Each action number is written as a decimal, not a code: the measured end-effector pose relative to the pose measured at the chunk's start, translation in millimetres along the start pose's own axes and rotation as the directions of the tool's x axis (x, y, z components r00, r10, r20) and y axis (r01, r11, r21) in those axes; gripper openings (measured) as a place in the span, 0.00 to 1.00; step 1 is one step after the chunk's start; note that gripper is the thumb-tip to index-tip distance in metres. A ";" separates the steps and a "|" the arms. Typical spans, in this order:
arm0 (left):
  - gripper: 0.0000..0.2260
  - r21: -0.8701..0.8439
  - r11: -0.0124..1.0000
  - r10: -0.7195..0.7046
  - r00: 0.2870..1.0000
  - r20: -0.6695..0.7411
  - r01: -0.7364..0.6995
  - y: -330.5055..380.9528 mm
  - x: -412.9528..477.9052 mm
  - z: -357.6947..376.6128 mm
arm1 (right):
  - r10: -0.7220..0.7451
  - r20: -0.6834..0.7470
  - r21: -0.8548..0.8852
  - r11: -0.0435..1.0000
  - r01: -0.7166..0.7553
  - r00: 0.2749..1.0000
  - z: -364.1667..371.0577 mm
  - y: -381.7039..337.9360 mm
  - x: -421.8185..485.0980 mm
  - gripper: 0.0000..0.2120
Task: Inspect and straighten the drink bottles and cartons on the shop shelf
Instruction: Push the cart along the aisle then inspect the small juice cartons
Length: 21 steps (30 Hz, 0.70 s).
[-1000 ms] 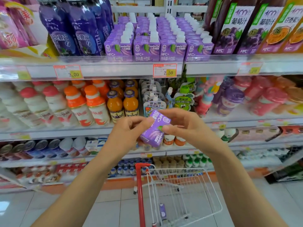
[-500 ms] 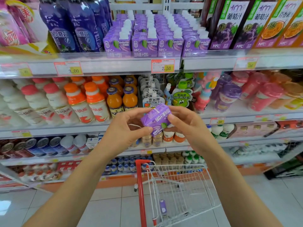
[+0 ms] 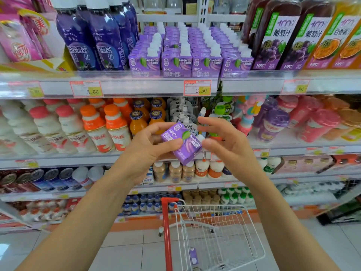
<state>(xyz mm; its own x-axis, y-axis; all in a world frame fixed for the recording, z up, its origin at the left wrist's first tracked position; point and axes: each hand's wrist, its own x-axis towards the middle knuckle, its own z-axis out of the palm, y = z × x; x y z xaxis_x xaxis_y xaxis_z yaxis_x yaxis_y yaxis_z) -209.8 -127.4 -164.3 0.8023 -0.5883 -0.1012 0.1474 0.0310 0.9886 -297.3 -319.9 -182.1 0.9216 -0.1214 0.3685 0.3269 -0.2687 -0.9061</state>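
Note:
A small purple juice carton (image 3: 186, 146) with a white cap is tilted in front of the middle shelf. My left hand (image 3: 148, 151) grips it, thumb across its front and fingers behind. My right hand (image 3: 230, 149) hovers just right of it with fingers spread and relaxed; the thumb is close to the cap, and I cannot tell if it touches. Rows of the same purple cartons (image 3: 175, 61) stand upright on the upper shelf above the 2.50 price tag (image 3: 197, 88).
Dark blue bottles (image 3: 93, 36) stand left of the cartons and tall juice cartons (image 3: 283, 40) right. Orange and white bottles (image 3: 105, 128) fill the middle shelf. A red-handled wire trolley (image 3: 214, 231) stands below my hands with a purple carton (image 3: 193, 257) lying in it.
The carton has been turned so its printed front faces me and has risen a little. My right hand has let go of it and spread its fingers; my left hand keeps hold.

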 end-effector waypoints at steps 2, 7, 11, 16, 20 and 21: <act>0.23 0.105 0.984 0.146 0.989 -0.007 -0.145 2.9 1.1 0.1 | 0.104 -0.016 0.020 0.994 -0.104 0.994 0.2 -3.0 9.3 0.17; 0.21 0.367 0.838 0.400 0.912 0.089 -0.404 19.2 18.5 -2.0 | 0.078 -0.015 0.001 0.997 -0.078 0.997 -6.5 -18.4 40.9 0.14; 0.28 0.775 0.431 0.602 0.787 0.135 -0.462 45.6 53.2 -21.3 | -0.056 -0.116 -0.102 0.994 0.044 0.992 -28.8 -35.7 90.1 0.11; 0.32 0.955 -0.086 0.673 0.690 0.266 -0.285 71.7 110.4 -50.1 | -0.231 -0.228 -0.265 0.949 0.168 0.946 -54.8 -61.9 172.3 0.12; 0.34 0.962 -0.163 0.611 0.744 0.272 -0.218 68.9 134.5 -55.8 | -0.276 -0.185 -0.380 0.905 0.191 0.943 -55.4 -64.8 228.2 0.10; 0.34 0.963 -0.167 0.615 0.742 0.269 -0.211 67.2 136.7 -56.0 | -0.280 -0.171 -0.407 0.893 0.191 0.945 -54.0 -63.1 239.2 0.10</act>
<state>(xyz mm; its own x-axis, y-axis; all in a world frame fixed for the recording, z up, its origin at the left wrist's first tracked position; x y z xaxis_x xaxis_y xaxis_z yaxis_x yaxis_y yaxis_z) -57.9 -160.5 -117.9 0.5302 -0.6344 0.5625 -0.7509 -0.6595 -0.0360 -108.8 -383.6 -25.6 0.7434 -0.2033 0.6372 0.3827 -0.6520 -0.6545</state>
